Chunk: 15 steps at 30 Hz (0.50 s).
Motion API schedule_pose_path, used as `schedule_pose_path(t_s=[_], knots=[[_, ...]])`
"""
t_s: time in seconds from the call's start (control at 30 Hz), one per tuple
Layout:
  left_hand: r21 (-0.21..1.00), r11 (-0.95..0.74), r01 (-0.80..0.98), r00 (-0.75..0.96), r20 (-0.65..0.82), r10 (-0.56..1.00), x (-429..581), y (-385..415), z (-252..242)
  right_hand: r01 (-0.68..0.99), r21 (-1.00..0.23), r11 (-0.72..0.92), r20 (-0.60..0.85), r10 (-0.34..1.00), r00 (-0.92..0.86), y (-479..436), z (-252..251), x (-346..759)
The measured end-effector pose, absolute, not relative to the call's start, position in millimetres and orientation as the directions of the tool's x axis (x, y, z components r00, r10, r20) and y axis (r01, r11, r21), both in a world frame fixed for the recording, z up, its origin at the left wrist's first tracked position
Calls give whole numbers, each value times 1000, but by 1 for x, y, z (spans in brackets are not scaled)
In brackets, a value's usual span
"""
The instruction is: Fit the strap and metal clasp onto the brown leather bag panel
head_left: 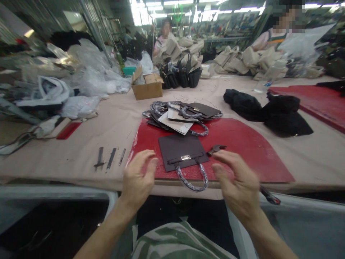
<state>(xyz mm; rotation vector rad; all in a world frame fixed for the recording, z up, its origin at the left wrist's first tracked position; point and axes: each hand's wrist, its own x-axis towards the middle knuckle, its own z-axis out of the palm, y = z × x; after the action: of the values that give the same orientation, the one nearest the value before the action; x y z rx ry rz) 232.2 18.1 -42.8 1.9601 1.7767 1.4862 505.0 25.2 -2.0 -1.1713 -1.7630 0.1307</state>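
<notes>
A dark brown handbag panel (181, 146) lies flat on a red board (242, 144), with a small metal clasp and a plastic-wrapped handle (192, 185) pointing toward me. My left hand (140, 174) hovers just left of the panel, fingers curved and apart, holding nothing. To the panel's right, my right hand (237, 180) is likewise open, thumb away from the fingers. Beneath it lies a claw hammer (217, 148); its head shows beyond my fingers and its handle end pokes out past my wrist, the middle being hidden. Behind the panel rests a pile of similar bag pieces (207, 109).
Slim metal tools (111, 158) lie on the covered table at left. Farther back are a cardboard box (147, 88), black bags (182, 76) and heaped beige bags (237, 59). Black cloth-like pieces (285, 115) lie at right, near a plastic bottle (265, 82). Two people are across the table.
</notes>
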Motion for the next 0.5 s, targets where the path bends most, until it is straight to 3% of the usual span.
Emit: schedule_pose_path(t_s=[0.17,0.3,0.5], knots=[[686,-190,702,-147,401,904,244,42,-116,766,-359,534,396,830,-393,30,-101,519],[672,-139,727,-157,360,920,238,46,-139,735,-215,643,504,718,-480,25,-144,528],[643,-32,765,-288,386,876,190,43,-138,685,-227,692,568,666,-484,36,-173,521]])
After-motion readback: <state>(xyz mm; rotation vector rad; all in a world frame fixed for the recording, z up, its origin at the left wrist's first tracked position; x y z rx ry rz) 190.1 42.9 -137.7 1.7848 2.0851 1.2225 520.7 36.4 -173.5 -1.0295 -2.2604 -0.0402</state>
